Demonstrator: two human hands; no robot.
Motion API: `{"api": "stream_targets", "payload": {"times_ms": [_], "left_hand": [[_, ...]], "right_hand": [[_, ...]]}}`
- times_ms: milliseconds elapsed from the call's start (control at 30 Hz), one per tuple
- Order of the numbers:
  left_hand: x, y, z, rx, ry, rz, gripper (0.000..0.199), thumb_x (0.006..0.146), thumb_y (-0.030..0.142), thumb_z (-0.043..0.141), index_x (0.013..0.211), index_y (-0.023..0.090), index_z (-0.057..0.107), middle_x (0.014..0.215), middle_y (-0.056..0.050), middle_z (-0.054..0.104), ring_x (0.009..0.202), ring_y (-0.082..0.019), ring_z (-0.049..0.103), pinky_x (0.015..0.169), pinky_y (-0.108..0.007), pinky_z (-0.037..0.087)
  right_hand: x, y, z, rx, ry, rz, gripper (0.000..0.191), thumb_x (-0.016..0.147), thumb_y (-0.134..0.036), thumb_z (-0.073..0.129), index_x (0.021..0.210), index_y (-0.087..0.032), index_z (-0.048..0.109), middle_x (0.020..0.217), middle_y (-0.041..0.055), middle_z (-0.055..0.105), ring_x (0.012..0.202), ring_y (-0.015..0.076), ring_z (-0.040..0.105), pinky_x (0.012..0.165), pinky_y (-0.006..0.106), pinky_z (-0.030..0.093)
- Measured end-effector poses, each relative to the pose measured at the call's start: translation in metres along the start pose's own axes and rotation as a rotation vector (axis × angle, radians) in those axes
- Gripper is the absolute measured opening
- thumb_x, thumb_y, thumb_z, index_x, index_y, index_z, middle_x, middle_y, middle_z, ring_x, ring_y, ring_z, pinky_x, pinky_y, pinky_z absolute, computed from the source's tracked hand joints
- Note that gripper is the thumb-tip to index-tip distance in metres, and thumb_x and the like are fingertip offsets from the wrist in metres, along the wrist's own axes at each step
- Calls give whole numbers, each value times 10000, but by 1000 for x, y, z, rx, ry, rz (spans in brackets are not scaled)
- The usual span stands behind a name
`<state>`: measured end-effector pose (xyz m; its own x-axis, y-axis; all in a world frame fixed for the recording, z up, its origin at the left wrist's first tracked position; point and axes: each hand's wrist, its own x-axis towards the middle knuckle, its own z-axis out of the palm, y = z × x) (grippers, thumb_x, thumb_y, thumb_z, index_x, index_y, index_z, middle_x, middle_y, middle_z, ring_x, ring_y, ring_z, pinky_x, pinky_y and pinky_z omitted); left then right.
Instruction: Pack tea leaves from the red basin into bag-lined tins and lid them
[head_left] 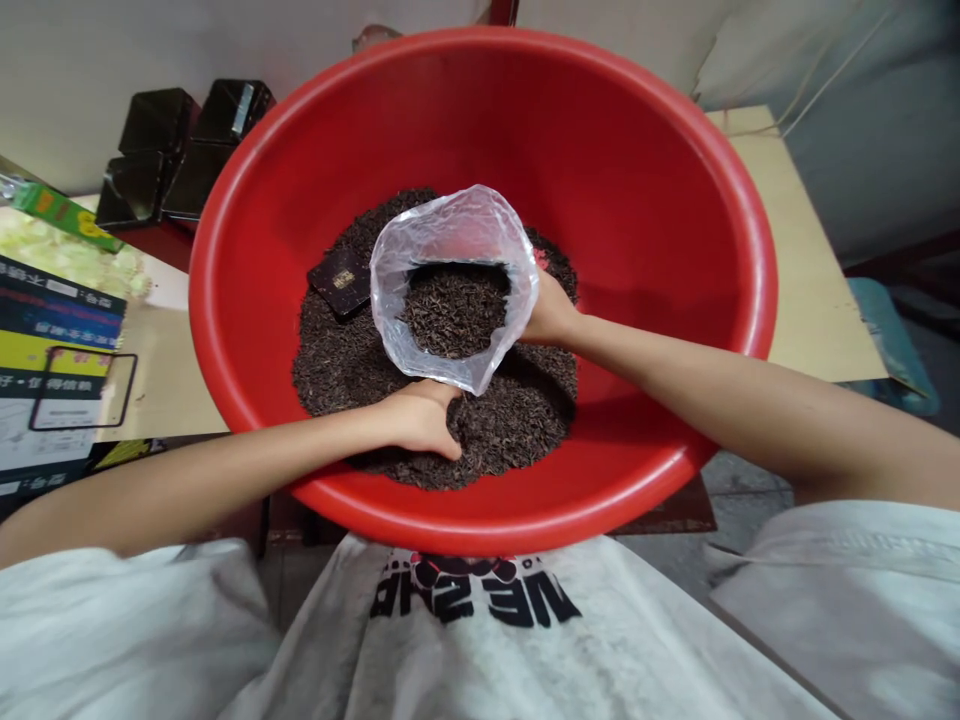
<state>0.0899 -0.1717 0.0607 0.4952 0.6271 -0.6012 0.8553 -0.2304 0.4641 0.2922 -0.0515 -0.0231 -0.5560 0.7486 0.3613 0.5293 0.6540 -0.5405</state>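
Dark dried leaves that look like loose tea (495,425) cover the bottom of a big red plastic basin (660,180). Above them stands a clear plastic bag (465,225), its mouth spread wide and more of the leaves inside. My right hand (553,312) grips the far right side of the bag and the patterned container around it; its fingertips are hidden. Just below the bag's near edge, my left hand (427,420) is cupped in the loose leaves, with leaves between thumb and fingers. A dark square lid (341,282) with gold marks lies on the leaves to the left.
Several dark square tins (154,125) stand left of the basin. A green box (67,215) and a printed carton (56,360) lie farther left. The basin overhangs a pale board (810,240) on the right. A blue-green stool (892,340) is beyond it.
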Motion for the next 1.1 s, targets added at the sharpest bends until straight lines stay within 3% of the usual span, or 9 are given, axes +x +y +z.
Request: {"api": "stream_targets", "payload": {"times_ms": [200, 333, 433, 567, 633, 733, 833, 933, 1100], "left_hand": [[-49, 27, -25, -168, -41, 41, 353, 580, 281, 674, 917, 195, 613, 877, -21, 700, 772, -210, 655, 685, -289, 511], [-67, 48, -50, -175, 86, 107, 310, 618, 267, 667, 918, 224, 599, 851, 25, 685, 725, -171, 642, 635, -264, 494], [-59, 56, -74, -105, 270, 176, 297, 656, 311, 659, 933, 225, 597, 809, 37, 670, 689, -165, 629, 613, -266, 481], [-25, 43, -96, 130, 576, 198, 391, 695, 350, 653, 1040, 176, 593, 1028, -54, 656, 969, -263, 611, 860, -372, 470], [-10, 31, -100, 200, 597, 197, 487, 697, 360, 678, 1132, 172, 570, 1204, -97, 588, 1177, -318, 513, 1031, -438, 374], [-3, 21, -99, 255, 561, 229, 579, 694, 433, 709, 1198, 195, 556, 1328, -103, 500, 1298, -352, 399, 1110, -490, 275], [-13, 22, -98, 274, 483, 295, 459, 764, 455, 637, 1147, 204, 598, 1272, -82, 547, 1254, -328, 461, 1090, -481, 301], [-30, 24, -100, 268, 419, 329, 301, 802, 439, 583, 1014, 232, 639, 1075, -40, 632, 1124, -283, 563, 1029, -435, 369], [-53, 8, -99, 256, 669, 259, 274, 859, 458, 502, 956, 233, 624, 982, -49, 638, 992, -240, 589, 922, -389, 433]], "right_hand": [[0, 0, 1, 20, -12, 11, 1008, 530, -539, 756, 1371, -133, 378, 1428, 183, 446, 1321, 386, 432, 1105, 574, 377], [0, 3, 4, 9, -13, -3, 1003, 549, -541, 740, 1369, -100, 366, 1430, 212, 429, 1324, 398, 420, 1109, 572, 368], [1, 3, 5, -4, -16, -3, 1004, 557, -567, 730, 1376, -126, 352, 1441, 194, 420, 1334, 394, 408, 1120, 568, 353], [2, 2, 4, -9, -24, -5, 999, 561, -558, 734, 1379, -152, 331, 1437, 190, 424, 1327, 400, 414, 1106, 573, 366], [2, 1, 2, -16, -26, -18, 986, 581, -546, 728, 1381, -141, 318, 1433, 204, 425, 1322, 397, 422, 1098, 569, 374], [2, 1, 1, -18, -25, -48, 997, 594, -549, 728, 1382, -108, 306, 1424, 237, 423, 1316, 397, 429, 1095, 559, 378], [2, 1, 2, -11, -24, -32, 1005, 572, -543, 751, 1381, -130, 320, 1425, 225, 427, 1311, 408, 430, 1090, 569, 378], [1, 0, 3, -8, -25, 3, 993, 560, -526, 759, 1379, -152, 341, 1432, 196, 431, 1309, 408, 432, 1086, 579, 382], [1, -2, 1, 15, -24, 17, 1003, 550, -506, 777, 1378, -124, 360, 1424, 203, 440, 1301, 411, 438, 1085, 582, 389]]}}
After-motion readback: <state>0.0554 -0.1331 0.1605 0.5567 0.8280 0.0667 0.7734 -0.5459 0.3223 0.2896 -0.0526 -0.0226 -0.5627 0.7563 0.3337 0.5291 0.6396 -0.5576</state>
